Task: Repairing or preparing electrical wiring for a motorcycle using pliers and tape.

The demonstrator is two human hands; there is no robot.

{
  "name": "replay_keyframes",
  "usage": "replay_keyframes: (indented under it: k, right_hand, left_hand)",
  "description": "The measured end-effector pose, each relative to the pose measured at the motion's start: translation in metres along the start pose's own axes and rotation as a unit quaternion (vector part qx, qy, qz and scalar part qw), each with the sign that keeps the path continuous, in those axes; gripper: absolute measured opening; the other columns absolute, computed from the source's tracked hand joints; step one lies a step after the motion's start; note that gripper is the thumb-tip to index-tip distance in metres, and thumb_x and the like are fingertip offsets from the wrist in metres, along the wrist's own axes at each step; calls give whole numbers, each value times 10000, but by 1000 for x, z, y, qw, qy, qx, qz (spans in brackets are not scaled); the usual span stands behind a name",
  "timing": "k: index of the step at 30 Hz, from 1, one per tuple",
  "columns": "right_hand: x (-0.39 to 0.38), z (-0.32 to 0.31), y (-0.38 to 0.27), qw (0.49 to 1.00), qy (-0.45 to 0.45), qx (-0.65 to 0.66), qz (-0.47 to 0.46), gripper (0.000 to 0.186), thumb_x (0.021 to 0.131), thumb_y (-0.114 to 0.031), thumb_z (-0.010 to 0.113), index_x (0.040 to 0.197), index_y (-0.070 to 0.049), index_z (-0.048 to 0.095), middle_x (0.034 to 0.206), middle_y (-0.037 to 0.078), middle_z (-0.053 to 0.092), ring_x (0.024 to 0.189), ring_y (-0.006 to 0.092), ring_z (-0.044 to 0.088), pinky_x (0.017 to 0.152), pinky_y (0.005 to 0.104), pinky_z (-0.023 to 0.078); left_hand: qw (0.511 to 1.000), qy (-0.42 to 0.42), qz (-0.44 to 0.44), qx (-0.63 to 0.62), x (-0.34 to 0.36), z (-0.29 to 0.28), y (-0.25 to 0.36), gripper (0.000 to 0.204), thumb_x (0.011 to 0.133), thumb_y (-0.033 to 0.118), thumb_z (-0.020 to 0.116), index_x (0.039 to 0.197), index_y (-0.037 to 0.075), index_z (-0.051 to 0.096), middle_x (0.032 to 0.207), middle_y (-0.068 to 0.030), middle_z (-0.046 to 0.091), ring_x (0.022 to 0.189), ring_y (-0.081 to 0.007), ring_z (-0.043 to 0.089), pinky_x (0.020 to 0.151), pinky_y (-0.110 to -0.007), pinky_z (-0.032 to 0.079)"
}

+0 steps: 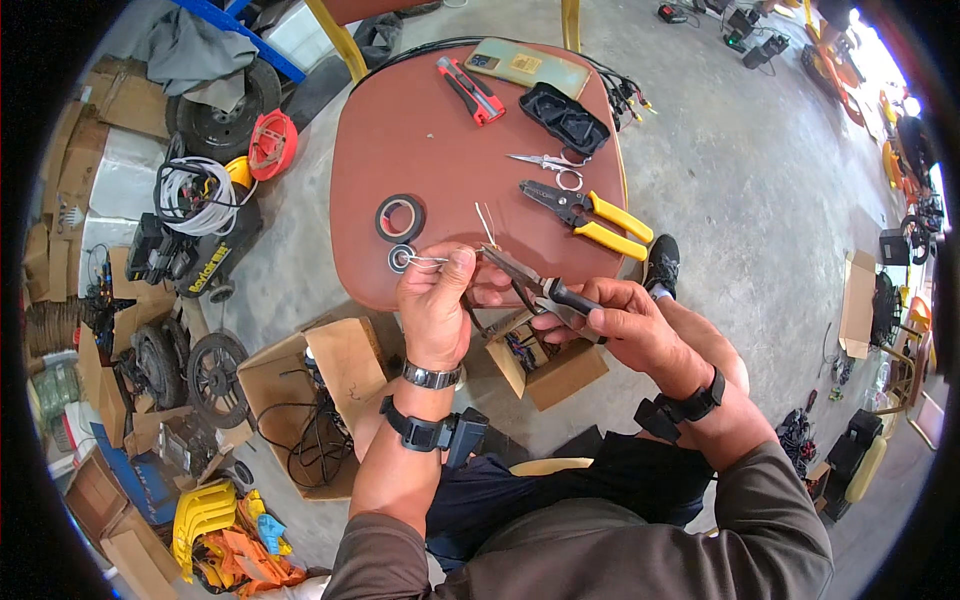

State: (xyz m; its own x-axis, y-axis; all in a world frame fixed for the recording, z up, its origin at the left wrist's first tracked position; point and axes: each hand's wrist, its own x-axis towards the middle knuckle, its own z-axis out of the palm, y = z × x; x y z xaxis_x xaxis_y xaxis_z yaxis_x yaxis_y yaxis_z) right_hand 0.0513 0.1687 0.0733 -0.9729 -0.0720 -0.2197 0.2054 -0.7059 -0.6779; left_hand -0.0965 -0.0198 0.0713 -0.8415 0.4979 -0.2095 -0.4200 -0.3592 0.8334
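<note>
My left hand [440, 295] is closed on a thin wire lead, pinched between thumb and fingers over the near edge of the chair seat [385, 150]. White wires [428, 260] run left from it to a small round black part with a pale ring [400, 258]; bare-looking ends [487, 220] stick up beyond the fingers. My right hand [625, 320] grips a plier-like tool with a black handle [572, 297]. Its grey metal jaws [512, 265] reach the wire at the left fingertips; whether they touch it is unclear. A dark cable hangs between the hands.
On the seat lie black tape [400, 217], a red utility knife [470, 90], a phone [525, 66], a black plastic tray [563, 117], small scissors [555, 165] and yellow-handled wire strippers [590, 217]. Cardboard boxes [290, 400] [568, 378] stand below; wheels [217, 380] lie left.
</note>
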Motion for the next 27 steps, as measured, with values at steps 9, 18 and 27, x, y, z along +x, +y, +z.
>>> replay_keyframes:
  k: [9,18,27]
  right_hand:
    - [-5,-1,-17,999,-40,-19,15,273,939,-234,635,1049,16,621,1132,211,681,1084,263,659,931,363,526]
    - [-10,31,-57,969,-15,-242,43,518,927,-292,576,1319,44,539,1117,131,678,1001,187,655,877,312,519]
    - [-5,42,-58,965,19,-260,-33,565,973,-374,527,1378,18,484,1224,141,610,1004,217,655,870,343,538]
  left_hand:
    - [999,-21,18,25,-4,2,0,109,961,107,650,1022,18,632,932,-131,702,764,-231,727,570,-276,604]
    - [996,-15,39,79,-8,7,1,114,953,81,657,1036,16,615,884,-134,702,769,-214,726,603,-280,606]
    - [997,-29,40,58,-10,6,-1,117,941,32,651,1045,2,607,877,-131,704,788,-212,729,636,-288,615]
